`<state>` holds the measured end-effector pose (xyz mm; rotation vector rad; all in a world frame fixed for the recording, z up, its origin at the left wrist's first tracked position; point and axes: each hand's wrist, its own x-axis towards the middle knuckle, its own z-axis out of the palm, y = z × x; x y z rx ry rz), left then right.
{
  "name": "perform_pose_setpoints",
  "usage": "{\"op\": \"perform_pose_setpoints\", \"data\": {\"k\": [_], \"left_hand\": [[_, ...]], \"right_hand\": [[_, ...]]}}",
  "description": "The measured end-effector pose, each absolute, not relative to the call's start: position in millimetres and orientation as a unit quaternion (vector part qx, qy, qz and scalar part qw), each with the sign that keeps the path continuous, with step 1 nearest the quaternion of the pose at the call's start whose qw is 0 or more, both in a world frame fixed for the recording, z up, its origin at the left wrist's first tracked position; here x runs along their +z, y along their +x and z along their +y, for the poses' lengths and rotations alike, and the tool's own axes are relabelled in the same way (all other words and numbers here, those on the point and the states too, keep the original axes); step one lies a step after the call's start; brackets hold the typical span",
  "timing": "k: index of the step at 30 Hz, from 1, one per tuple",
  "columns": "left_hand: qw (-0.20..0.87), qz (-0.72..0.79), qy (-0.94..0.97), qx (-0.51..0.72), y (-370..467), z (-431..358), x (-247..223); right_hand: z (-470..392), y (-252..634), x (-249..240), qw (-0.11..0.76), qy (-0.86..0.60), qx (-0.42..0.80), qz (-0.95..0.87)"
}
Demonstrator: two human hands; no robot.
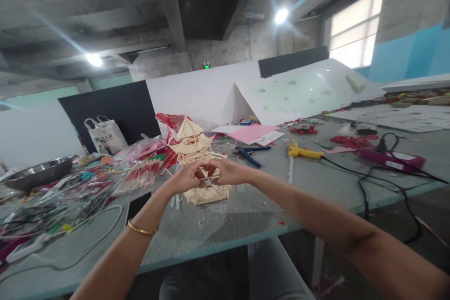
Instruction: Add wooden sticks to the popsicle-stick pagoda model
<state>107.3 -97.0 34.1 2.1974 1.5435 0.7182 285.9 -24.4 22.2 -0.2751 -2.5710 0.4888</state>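
Note:
A pale wooden stick model of a tiered pagoda (191, 143) stands upright on the grey table, its pointed roof uppermost. My left hand (186, 178) is closed on the model's middle storey from the left, with the fingers curled. From the right, my right hand (228, 172) closes on the same storey, its fingertips close to those of the left. Both hands cover part of the middle tier. Whether a small stick is also pinched between the fingers is too small to tell. The hexagonal-looking base (211, 195) shows below my hands.
Blue-handled pliers (250, 152) and a yellow glue gun (304, 151) with a black cord lie to the right, near a purple power strip (393, 159). Leftward are a dark phone (138, 206), bagged sticks (142, 173), tangled cables and a metal bowl (38, 172).

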Motion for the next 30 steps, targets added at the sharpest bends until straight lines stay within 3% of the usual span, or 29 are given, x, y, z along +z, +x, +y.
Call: {"op": "perform_pose_setpoints", "data": {"k": [17, 30], "left_hand": [[0.147, 0.573, 0.767, 0.249, 109, -93, 33], [0.166, 0.569, 0.772, 0.231, 109, -92, 39]], "right_hand": [[-27, 298, 28, 0.326, -0.069, 0.09, -0.939], [-38, 292, 15, 0.297, -0.075, 0.017, -0.952]]}}
